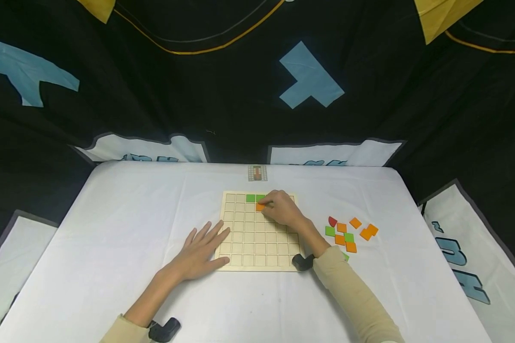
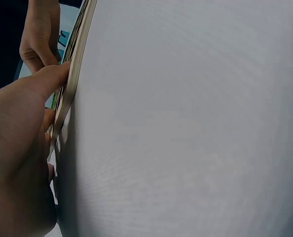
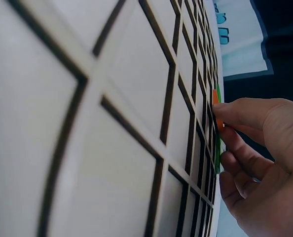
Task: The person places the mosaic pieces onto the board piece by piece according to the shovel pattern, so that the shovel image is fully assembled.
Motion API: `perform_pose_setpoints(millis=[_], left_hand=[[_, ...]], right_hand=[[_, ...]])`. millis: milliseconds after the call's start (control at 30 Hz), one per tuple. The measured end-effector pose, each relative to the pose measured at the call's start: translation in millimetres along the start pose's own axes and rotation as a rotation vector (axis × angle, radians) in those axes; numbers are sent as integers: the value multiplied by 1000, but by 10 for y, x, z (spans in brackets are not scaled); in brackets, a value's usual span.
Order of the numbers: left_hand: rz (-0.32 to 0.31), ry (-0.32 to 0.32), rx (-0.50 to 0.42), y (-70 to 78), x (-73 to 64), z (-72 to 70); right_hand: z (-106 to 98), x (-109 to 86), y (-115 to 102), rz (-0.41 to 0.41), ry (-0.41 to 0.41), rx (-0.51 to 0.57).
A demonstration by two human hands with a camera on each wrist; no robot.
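A pale wooden grid board (image 1: 249, 237) lies flat on the white table. Along its far row sit two green square tiles (image 1: 251, 198) side by side. Just below the right one is an orange square tile (image 1: 260, 207), which the thumb and index finger of my right hand (image 1: 283, 209) pinch at the board's surface. In the right wrist view the thumb tip overlaps the orange tile (image 3: 216, 97). My left hand (image 1: 199, 255) lies with spread, straight fingers at the board's left edge; in the left wrist view its thumb (image 2: 55, 76) rests on the rim.
Loose orange, green and red pieces (image 1: 341, 227) are scattered right of the board. A small card with a printed grid (image 1: 257, 173) lies near the table's far edge. Black wrist devices (image 1: 165, 330) are worn on both arms. Behind the table hangs a black patterned cloth (image 1: 240, 95).
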State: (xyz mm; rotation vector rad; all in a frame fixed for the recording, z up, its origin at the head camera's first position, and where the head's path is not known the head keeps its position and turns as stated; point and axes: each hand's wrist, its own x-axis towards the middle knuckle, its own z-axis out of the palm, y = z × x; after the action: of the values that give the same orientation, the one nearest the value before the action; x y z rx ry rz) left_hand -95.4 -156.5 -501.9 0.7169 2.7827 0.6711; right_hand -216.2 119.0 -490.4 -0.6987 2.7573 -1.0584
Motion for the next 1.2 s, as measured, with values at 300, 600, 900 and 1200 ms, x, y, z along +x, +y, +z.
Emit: perform_pose_setpoints(millis=[300,600,900,1200], left_hand=[[3,2,10,-5,1,7],[-5,-3,4,5,8,-9],[-4,-4,-3,14,15,-11],[-4,3,4,2,5,6]], right_hand=[[-10,-6,-3,23,-2,-10],[-71,-77,51,19,27,-4],[-214,-334,147,78,58,21],[-449,-652,318,114,121,15]])
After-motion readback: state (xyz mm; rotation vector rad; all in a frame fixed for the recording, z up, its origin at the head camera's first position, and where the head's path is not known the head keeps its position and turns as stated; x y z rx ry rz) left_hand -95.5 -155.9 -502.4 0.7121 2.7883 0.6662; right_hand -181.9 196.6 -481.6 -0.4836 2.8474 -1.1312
